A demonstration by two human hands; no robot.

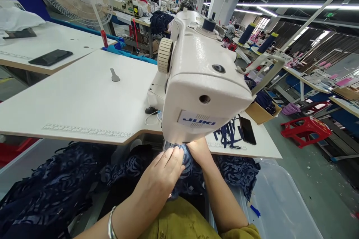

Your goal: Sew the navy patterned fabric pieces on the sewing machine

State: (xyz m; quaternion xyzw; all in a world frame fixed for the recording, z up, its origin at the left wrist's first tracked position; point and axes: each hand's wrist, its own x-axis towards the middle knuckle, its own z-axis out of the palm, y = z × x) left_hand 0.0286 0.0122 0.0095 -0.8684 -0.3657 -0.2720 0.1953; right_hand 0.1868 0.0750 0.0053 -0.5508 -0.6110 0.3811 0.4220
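A dark blue fabric piece with a swirl pattern (187, 164) lies under the head of a white sewing machine (207, 86). My left hand (165, 171) has its fingers together and curled over this fabric, close in front of the machine head. On the fabric's right side is my right hand (198, 151), its fingers hidden behind the lower edge of the head. The needle and presser foot are also out of sight behind the head. More of the same patterned fabric hangs below the table edge (238, 175).
A large heap of patterned fabric (53, 183) fills the left side. On the white table (84, 97) are dark straps (228, 134) and a phone (247, 130). A clear plastic bin (283, 198) stands at right, a cardboard box (263, 114) behind, a red stool (305, 130) beyond.
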